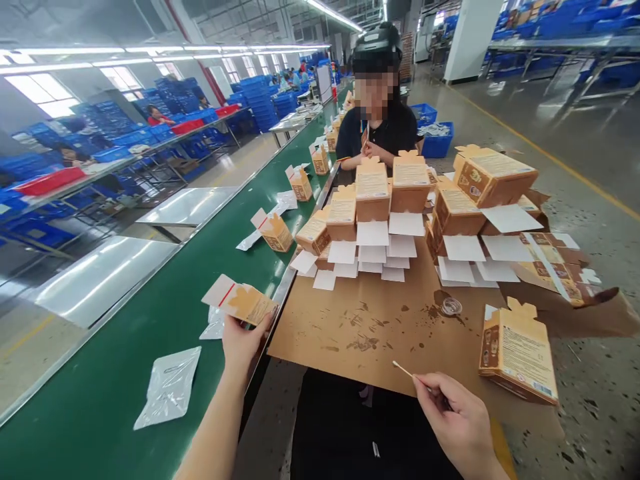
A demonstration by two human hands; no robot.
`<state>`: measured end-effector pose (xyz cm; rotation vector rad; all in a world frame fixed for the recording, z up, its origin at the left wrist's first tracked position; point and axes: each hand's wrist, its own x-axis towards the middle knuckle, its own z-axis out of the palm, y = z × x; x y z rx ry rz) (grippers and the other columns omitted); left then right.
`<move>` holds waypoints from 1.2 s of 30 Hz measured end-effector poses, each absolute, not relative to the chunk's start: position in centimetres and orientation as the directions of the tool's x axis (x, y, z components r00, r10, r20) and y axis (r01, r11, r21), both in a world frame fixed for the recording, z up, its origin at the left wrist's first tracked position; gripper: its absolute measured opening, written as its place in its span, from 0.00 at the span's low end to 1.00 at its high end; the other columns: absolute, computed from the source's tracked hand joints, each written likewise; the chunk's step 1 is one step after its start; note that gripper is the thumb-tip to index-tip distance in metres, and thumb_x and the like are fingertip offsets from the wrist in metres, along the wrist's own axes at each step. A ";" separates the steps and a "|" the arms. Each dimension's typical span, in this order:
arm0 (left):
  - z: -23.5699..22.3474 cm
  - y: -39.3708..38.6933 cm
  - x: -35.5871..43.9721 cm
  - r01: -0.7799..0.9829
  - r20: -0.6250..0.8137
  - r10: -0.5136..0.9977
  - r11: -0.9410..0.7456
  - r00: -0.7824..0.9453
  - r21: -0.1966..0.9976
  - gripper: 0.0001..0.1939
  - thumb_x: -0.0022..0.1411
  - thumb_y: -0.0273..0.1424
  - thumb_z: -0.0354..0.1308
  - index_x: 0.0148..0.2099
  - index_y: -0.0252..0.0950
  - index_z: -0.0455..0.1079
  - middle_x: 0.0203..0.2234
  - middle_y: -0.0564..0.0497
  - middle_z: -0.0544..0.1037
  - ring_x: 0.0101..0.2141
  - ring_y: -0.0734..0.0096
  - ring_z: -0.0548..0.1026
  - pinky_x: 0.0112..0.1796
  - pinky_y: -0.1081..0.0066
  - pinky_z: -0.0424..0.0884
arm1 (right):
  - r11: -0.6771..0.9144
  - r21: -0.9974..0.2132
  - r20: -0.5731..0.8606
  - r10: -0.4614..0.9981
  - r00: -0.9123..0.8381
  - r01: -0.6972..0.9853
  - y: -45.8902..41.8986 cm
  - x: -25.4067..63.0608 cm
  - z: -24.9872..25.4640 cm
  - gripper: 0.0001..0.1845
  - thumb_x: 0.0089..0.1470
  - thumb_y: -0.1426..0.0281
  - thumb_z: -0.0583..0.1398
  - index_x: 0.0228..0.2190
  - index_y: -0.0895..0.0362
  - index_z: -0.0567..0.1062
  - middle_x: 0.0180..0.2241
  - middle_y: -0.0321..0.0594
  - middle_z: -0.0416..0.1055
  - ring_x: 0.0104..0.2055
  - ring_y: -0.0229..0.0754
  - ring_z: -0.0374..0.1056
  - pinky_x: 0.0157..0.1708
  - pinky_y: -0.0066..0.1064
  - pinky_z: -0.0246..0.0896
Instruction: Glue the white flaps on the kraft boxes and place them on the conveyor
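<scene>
My left hand (245,343) is closed around the lower end of a small brown and tan cardboard box (250,303), tilted over the near edge of the green conveyor. The box's white flap with a red strip stands up. A thin cotton swab (403,369) is pinched between the thumb and fingers of my right hand (453,407), its white tip pointing left over the cardboard sheet (325,327). To the right of that hand rests another box (523,353) with its notched flap up. Behind my left hand lies a silvery packet (213,323), partly hidden.
On the green conveyor (100,400) lie a silvery packet (170,387) and more boxes (273,230). Stacked boxes (373,193) with white flaps fill the cardboard's far side. A small clear round dish (451,307) sits among dark stains. A co-worker (377,133) sits beyond the stacks.
</scene>
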<state>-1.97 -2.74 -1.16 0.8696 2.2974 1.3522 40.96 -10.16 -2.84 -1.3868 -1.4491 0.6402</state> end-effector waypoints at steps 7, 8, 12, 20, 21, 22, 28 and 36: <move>-1.2 1.1 -4.7 0.383 0.022 0.639 0.432 -0.769 0.817 0.38 0.49 0.38 0.85 0.57 0.43 0.70 0.55 0.37 0.86 0.61 0.31 0.86 0.67 0.34 0.80 | 0.202 -0.889 0.258 0.962 0.085 0.410 -9.1 40.2 -2.5 0.20 0.70 0.53 0.69 0.27 0.46 0.87 0.21 0.37 0.76 0.20 0.47 0.70 0.20 0.37 0.73; -1.2 1.8 -4.8 0.380 0.024 0.636 0.430 -0.771 0.819 0.39 0.49 0.38 0.85 0.58 0.42 0.69 0.57 0.35 0.86 0.62 0.31 0.86 0.68 0.34 0.79 | 0.219 -0.890 0.270 0.960 0.076 0.399 -8.9 39.9 -2.6 0.19 0.70 0.54 0.69 0.27 0.46 0.87 0.21 0.37 0.76 0.19 0.46 0.70 0.19 0.37 0.72; -1.2 3.3 -5.0 0.359 0.018 0.635 0.413 -0.772 0.837 0.52 0.50 0.37 0.86 0.71 0.37 0.63 0.62 0.31 0.83 0.68 0.32 0.82 0.73 0.36 0.75 | 0.254 -0.887 0.310 0.947 0.089 0.386 -8.6 39.5 -2.8 0.17 0.70 0.55 0.69 0.28 0.45 0.87 0.20 0.35 0.75 0.18 0.45 0.68 0.18 0.36 0.69; -1.4 -0.4 -2.1 0.562 0.458 0.553 0.021 -0.696 0.827 0.47 0.58 0.44 0.79 0.75 0.42 0.68 0.68 0.36 0.72 0.73 0.37 0.76 0.73 0.41 0.75 | 0.098 -0.866 0.272 0.915 0.297 0.490 -11.0 45.6 -1.1 0.08 0.61 0.56 0.74 0.28 0.39 0.90 0.24 0.40 0.85 0.20 0.52 0.80 0.24 0.40 0.84; -0.5 0.9 -1.3 0.584 0.479 0.605 -0.028 -0.636 0.811 0.41 0.62 0.45 0.76 0.72 0.41 0.70 0.67 0.36 0.73 0.70 0.39 0.77 0.72 0.41 0.75 | 0.070 -0.861 0.261 0.911 0.320 0.504 -11.1 46.1 -0.9 0.08 0.60 0.56 0.74 0.28 0.38 0.91 0.24 0.40 0.85 0.20 0.52 0.80 0.24 0.39 0.84; 0.8 2.9 -0.4 0.593 0.469 0.676 -0.060 -0.568 0.803 0.36 0.65 0.46 0.74 0.70 0.41 0.72 0.66 0.35 0.74 0.69 0.39 0.78 0.73 0.41 0.74 | 0.052 -0.856 0.257 0.906 0.337 0.514 -11.1 46.4 -0.7 0.07 0.59 0.56 0.74 0.28 0.38 0.91 0.25 0.40 0.85 0.21 0.51 0.80 0.24 0.39 0.84; 8.6 16.8 5.6 0.649 0.123 0.938 0.125 -0.323 0.750 0.30 0.57 0.40 0.80 0.59 0.38 0.77 0.59 0.31 0.84 0.72 0.27 0.75 0.72 0.40 0.71 | 0.132 -0.867 0.341 0.860 0.380 0.481 -10.0 45.1 0.2 0.15 0.62 0.52 0.74 0.27 0.45 0.90 0.24 0.40 0.84 0.21 0.49 0.78 0.22 0.37 0.79; 4.4 4.6 -0.3 0.262 -0.029 0.892 0.164 -0.452 0.951 0.48 0.41 0.43 0.92 0.60 0.42 0.72 0.58 0.38 0.87 0.57 0.41 0.88 0.58 0.49 0.85 | 0.151 -0.859 0.351 0.869 0.349 0.488 -11.4 46.1 -0.2 0.14 0.63 0.55 0.75 0.28 0.47 0.91 0.25 0.38 0.87 0.22 0.47 0.81 0.25 0.32 0.83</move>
